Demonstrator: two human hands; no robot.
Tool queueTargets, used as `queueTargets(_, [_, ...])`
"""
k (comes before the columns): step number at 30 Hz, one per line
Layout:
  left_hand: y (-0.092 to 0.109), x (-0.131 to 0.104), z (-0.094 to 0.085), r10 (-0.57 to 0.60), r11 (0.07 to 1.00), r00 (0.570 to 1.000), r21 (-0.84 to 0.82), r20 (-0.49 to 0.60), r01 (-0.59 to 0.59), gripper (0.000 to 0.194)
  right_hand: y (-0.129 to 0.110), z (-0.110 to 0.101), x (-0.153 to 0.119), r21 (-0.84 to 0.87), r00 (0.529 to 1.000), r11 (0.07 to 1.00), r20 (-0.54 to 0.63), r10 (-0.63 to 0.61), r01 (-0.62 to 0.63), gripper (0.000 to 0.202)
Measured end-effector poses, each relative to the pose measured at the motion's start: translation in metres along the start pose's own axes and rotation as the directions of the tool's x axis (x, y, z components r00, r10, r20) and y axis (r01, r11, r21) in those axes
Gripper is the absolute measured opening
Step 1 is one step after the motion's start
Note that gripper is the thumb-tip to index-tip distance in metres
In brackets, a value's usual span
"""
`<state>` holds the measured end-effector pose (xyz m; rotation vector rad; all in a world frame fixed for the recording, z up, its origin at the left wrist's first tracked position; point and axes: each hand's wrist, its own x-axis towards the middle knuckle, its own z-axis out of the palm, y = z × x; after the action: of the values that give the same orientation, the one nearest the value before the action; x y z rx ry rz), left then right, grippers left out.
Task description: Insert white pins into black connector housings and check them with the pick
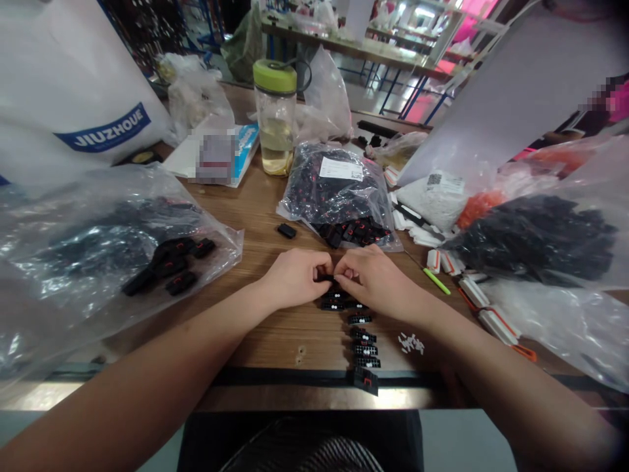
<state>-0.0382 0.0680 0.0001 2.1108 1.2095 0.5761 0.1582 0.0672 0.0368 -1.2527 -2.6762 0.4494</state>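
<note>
Bare forearms (pixel 162 367) stretch across the near edge of the brown wood-grain tabletop (pixel 275 334) toward its middle. There, mostly covered by fingertips, is a small black plastic connector (pixel 325 278). The left hand (pixel 297 278) pinches it between thumb and curled fingers; the right hand (pixel 376 278) has thumb and forefinger drawn close at its right end, though I cannot tell whether they grip anything. From beneath the hands, a loose column of black rectangular connectors dotted with white (pixel 366 351) runs to the near edge, where a tilted black connector with a red clip (pixel 366 381) sits. Right of the column lies a small heap of tiny white pieces (pixel 411 343). Beyond the hands rests a clear plastic bag packed with black connectors (pixel 319 190), one loose black block (pixel 286 230) near its left side. A slim tool with a bright green handle (pixel 436 280) lies toward the right edge. Toward the far edge stands a transparent bottle with a lime-green lid (pixel 275 118); a big clear bag holding black parts (pixel 216 255) spreads along the left edge
</note>
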Motion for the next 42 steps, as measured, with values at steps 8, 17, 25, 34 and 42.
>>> queueTargets(8, [0.001, 0.001, 0.000, -0.012, 1.000, 1.000, 0.019, 0.020, 0.012, 0.005, -0.008, -0.009, 0.005, -0.073, 0.997, 0.997, 0.074, -0.012, 0.017, 0.013])
queueTargets(17, [0.001, 0.002, -0.001, 0.004, 0.999, 1.000, 0.035, 0.014, -0.004, 0.006, -0.016, -0.015, 0.009, -0.191, 0.987, 0.980, 0.161, -0.022, 0.053, 0.014])
queueTargets(25, [-0.002, 0.002, 0.001, 0.001, 0.999, 1.000, 0.038, 0.012, -0.001, 0.008, -0.013, -0.020, 0.004, -0.169, 0.986, 0.979, 0.137, -0.092, 0.114, 0.022])
queueTargets(34, [-0.001, 0.001, 0.002, -0.010, 1.000, 1.000, -0.007, 0.011, 0.010, 0.010, -0.012, -0.014, -0.011, -0.206, 0.992, 0.971, 0.064, -0.111, 0.122, 0.021])
queueTargets(42, [-0.002, -0.003, -0.003, 0.082, 0.997, 0.995, 0.001, 0.060, -0.083, 0.013, 0.006, -0.017, -0.028, -0.030, 0.972, 0.998, -0.229, -0.056, 0.051, 0.018])
